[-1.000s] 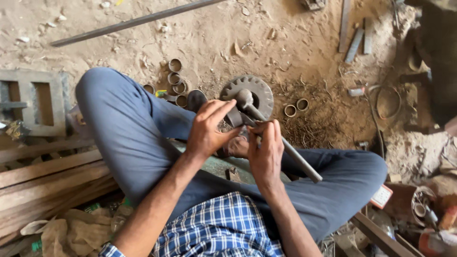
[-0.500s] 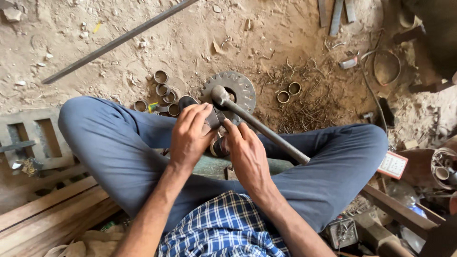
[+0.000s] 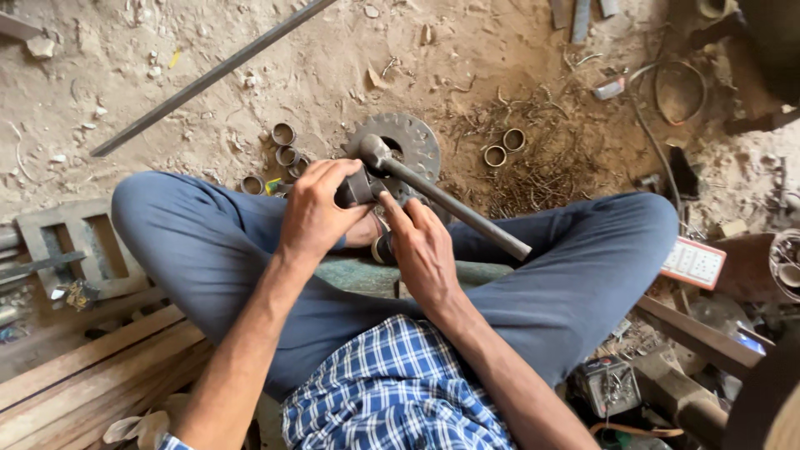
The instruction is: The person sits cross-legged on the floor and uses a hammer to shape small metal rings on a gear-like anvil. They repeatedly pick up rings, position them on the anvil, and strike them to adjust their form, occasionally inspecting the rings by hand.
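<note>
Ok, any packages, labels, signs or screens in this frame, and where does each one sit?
Flat rectangular card or small box: on the ground just beyond the person's right knee, white face with a red border and rows of small marks.
Small grey boxy device: lower right, beside the right thigh, with wires attached; whether it carries a label cannot be told.
No signs or screens show.

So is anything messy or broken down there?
Yes: thin, curly metal scraps lie scattered across the sandy floor beyond the grey toothed metal disc, with small metal rings loose among them. Nothing looks clearly broken.
</note>
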